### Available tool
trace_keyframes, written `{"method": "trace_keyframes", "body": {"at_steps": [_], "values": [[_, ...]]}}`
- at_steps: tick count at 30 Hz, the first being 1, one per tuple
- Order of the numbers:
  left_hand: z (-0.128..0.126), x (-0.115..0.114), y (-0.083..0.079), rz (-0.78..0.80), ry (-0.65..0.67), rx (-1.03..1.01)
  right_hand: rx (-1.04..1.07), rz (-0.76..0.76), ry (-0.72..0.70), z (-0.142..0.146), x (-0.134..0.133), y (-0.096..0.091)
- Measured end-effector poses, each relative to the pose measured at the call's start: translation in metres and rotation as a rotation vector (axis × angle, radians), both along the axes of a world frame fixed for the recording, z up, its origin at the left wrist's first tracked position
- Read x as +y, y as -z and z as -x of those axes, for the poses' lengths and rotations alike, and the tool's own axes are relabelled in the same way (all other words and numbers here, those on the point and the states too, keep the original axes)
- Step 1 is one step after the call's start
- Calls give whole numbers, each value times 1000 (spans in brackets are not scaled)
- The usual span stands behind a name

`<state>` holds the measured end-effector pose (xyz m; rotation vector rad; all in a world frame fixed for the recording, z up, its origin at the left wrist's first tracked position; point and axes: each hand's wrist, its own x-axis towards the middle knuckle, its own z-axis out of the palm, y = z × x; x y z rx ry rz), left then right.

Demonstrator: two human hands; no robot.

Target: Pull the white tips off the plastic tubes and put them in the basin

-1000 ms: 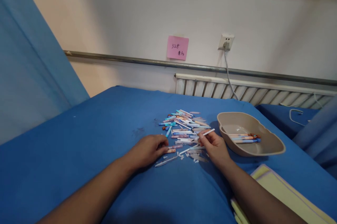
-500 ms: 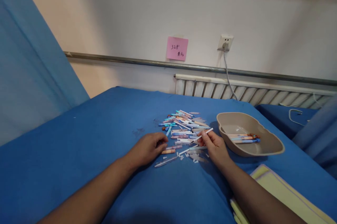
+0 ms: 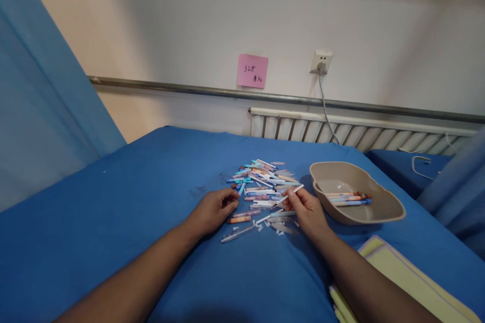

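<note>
My right hand point(image 3: 307, 210) pinches a thin white pen refill point(image 3: 291, 195), which slants up to the right above the pile. At the pile's left edge, my left hand point(image 3: 217, 210) has its fingers bent, with thumb and forefinger apart. A light blue pen piece point(image 3: 241, 189) lies right at its fingertips. The pile holds many loose pen parts point(image 3: 261, 191), among them clear barrels, white refills and teal and brown pieces. Just below the left hand rest an orange pen barrel point(image 3: 239, 220) and a clear pen barrel point(image 3: 237, 234). Small white tips point(image 3: 259, 228) are scattered nearby.
A beige basin point(image 3: 348, 214) with several assembled pens point(image 3: 348, 199) stands to the right. Folded yellow cloth point(image 3: 409, 275) lies at the lower right. Behind the blue-covered surface point(image 3: 132, 186) are a radiator point(image 3: 303, 128), a metal rail and a plugged-in cable point(image 3: 325, 103).
My left hand has shifted slightly left and its thumb has moved up, showing more of the orange barrel. The right hand still holds the white refill. The whole view has shifted a little.
</note>
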<state>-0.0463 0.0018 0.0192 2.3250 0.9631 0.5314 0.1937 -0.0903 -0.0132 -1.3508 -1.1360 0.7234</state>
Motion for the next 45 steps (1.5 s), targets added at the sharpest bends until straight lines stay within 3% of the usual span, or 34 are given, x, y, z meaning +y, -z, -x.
{"method": "trace_keyframes", "body": {"at_steps": [9, 17, 22, 32, 40, 45], "values": [[-21, -43, -5, -175, 317, 47, -20, -14, 24, 2, 2, -1], [-62, -58, -5, -478, 470, 179, 34, -21, 42, 2, 7, 2], [-73, -60, 5, -512, 491, 207, 42, -35, 49, 2, 8, 2], [-42, -40, -11, -1, 126, -180, 151, -53, 43, 1, 7, -4], [-44, -21, 0, 586, -126, -457, 231, -115, 86, 4, 6, -8], [-39, -20, -5, 840, -206, -552, 254, -146, 63, 4, 5, -8]]}}
